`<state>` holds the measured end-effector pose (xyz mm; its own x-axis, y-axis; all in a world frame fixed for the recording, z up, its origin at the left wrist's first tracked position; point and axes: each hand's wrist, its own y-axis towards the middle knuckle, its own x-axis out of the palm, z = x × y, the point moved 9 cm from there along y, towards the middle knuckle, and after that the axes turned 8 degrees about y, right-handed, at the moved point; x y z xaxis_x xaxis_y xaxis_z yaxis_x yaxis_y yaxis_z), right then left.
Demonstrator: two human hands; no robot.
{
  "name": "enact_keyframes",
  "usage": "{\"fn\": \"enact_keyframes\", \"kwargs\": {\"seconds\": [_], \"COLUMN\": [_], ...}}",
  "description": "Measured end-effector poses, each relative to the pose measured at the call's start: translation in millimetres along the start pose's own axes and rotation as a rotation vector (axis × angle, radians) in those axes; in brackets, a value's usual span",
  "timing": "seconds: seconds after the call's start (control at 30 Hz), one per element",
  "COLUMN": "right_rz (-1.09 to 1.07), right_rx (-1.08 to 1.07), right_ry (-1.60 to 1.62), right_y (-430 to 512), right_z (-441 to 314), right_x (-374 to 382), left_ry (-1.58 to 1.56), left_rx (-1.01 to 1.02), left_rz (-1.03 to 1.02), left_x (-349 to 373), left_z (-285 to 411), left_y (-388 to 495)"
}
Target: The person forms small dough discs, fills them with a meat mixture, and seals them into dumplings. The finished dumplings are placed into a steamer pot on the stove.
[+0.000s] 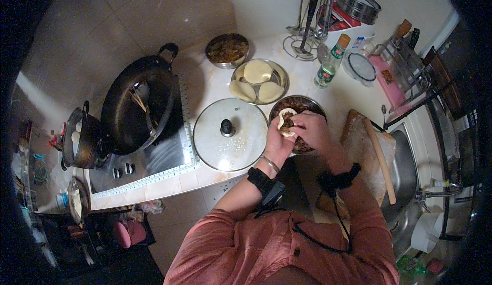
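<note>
A round of dough with dark filling (286, 122) lies in my left hand (277, 141), over the near left edge of a steel bowl of dark filling (303, 102). With its fingers, my right hand (312, 129) pinches the right edge of the dough. Behind the bowl, a steel plate (283, 78) carries several flat dough pieces (258, 71). Farther back stands a second metal bowl with brownish food (227, 50). Left of my hands, a glass lid with a black knob (230, 146) rests on the counter.
A large black wok (134, 104) with utensils sits on the stove at left, beside a smaller pot (82, 139). A green-labelled bottle (328, 64) stands behind the filling bowl. At right, a rolling pin (378, 158) lies on a floury wooden board (359, 142) by the sink (401, 169).
</note>
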<state>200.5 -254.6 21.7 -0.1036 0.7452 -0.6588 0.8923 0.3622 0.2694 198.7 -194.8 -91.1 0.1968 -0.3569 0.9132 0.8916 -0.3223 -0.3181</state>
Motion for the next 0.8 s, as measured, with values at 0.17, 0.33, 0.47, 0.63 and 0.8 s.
{"fn": "enact_keyframes", "kwargs": {"seconds": [0.17, 0.33, 0.47, 0.63, 0.8], "right_rz": [0.100, 0.038, -0.071, 0.076, 0.178], "right_rx": [-0.038, -0.179, -0.223, -0.156, 0.077], "right_ry": [0.013, -0.102, -0.224, -0.042, 0.104], "right_y": [-1.1, -1.5, -5.7, -5.6, -6.2], "right_z": [-7.5, -14.6, -14.6, -6.5, 23.5], "right_x": [-14.6, -3.6, 11.1, -7.4, -20.4], "left_ry": [0.023, -0.029, 0.085, 0.094, 0.081], "left_rx": [0.000, -0.045, -0.038, -0.026, -0.023], "left_rz": [0.031, -0.086, 0.003, 0.062, 0.030], "left_x": [-0.2, -0.3, -14.1, -15.5, -7.0], "left_z": [1.5, -2.9, -7.6, -4.2, 3.8], "left_y": [-1.9, 1.5, 1.3, -1.6, -4.3]}}
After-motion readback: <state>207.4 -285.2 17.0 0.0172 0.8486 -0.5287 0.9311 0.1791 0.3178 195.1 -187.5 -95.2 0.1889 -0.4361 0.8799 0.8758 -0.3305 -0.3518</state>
